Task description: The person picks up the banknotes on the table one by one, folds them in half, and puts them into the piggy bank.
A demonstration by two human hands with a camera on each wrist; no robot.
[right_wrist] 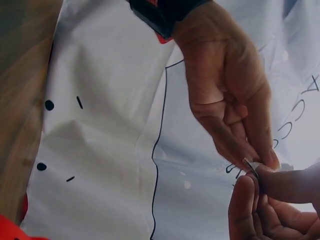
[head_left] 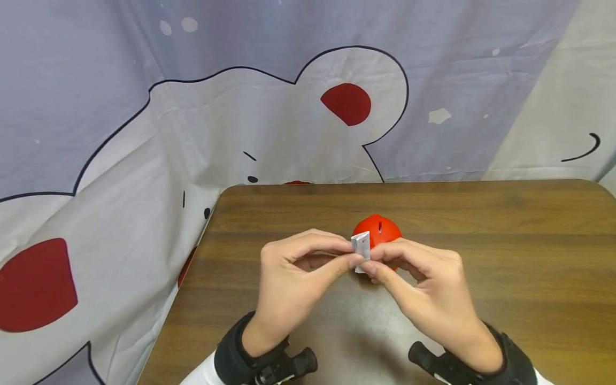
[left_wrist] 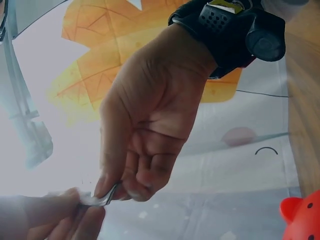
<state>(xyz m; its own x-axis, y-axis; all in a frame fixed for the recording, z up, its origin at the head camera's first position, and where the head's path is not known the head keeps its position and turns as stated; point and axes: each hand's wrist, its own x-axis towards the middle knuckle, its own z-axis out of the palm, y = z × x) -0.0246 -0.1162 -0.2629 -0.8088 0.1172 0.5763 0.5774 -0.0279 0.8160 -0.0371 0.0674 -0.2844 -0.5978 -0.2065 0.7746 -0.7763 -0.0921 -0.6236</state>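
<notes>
Both hands meet in front of me, raised over the table in the head view. Between thumb and fingers, my left hand point(head_left: 298, 289) pinches a small folded piece of silvery-white paper point(head_left: 362, 245). From the other side my right hand point(head_left: 433, 289) pinches the same folded paper point(right_wrist: 254, 167) near its lower edge. Behind the paper sits a red piggy bank point(head_left: 385, 230) with a dark slot on top, partly hidden by the paper and the right hand. In the left wrist view the piggy bank point(left_wrist: 304, 220) shows at the lower right corner.
A brown wood-grain table point(head_left: 529, 256) with rounded corners lies under the hands. Behind and to the left of it hangs a printed cloth point(head_left: 202, 128). Black straps with small cameras point(head_left: 269, 363) are on both wrists.
</notes>
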